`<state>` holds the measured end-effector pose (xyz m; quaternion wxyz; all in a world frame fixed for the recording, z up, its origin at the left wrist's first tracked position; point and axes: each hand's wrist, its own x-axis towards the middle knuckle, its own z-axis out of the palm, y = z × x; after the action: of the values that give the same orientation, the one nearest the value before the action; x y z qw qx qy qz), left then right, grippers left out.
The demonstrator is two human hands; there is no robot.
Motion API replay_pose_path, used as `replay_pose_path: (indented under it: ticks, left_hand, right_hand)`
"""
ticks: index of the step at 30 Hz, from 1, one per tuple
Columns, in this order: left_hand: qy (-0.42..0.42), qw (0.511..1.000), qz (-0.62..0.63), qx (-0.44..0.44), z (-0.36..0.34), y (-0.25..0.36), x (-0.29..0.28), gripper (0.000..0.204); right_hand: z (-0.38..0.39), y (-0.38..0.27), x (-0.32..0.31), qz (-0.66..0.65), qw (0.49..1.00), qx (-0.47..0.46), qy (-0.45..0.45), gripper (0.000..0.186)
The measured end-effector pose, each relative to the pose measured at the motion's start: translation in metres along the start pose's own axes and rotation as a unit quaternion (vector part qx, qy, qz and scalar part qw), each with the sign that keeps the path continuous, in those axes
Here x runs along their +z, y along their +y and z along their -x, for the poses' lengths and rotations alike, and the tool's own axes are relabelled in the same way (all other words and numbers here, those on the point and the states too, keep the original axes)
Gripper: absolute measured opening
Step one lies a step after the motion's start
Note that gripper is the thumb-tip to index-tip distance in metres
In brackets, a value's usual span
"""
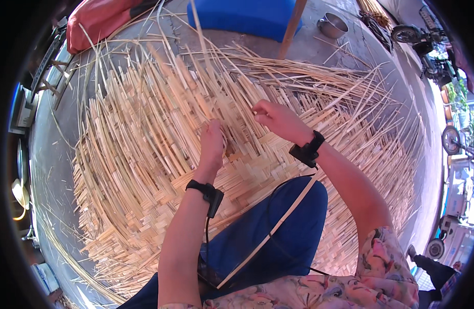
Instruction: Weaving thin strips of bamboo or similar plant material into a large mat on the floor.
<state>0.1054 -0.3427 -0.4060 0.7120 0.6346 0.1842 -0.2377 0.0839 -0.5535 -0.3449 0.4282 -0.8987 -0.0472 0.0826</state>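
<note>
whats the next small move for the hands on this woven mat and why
Probably the right hand should slide the strip it pinches under the next crossing strip, while the left hand presses the bamboo mat flat. Both hands meet at the weave's working edge, and loose strip ends beyond them stand unwoven.

Background, top of view: 1 blue plastic stool beside a leaning wooden stick; 1 round metal bowl on the concrete floor; a red cushion upper left; parked motorcycles upper right.
</note>
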Motion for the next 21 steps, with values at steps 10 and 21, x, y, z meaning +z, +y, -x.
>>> replay_pose_path:
  ticks: [10,21]
  left_hand:
    - [0.100,0.950,-0.203,0.215,0.029,-0.004,0.009,0.023]
    - [0.021,0.984,-0.075,0.158,0.037,-0.021,0.000,0.022]
  right_hand:
    - [-0.003,0.037,0.028,-0.063,0.995,0.068,-0.027,0.034]
    - [0.003,0.043,0.034,0.073,0.997,-0.015,0.036,0.019]
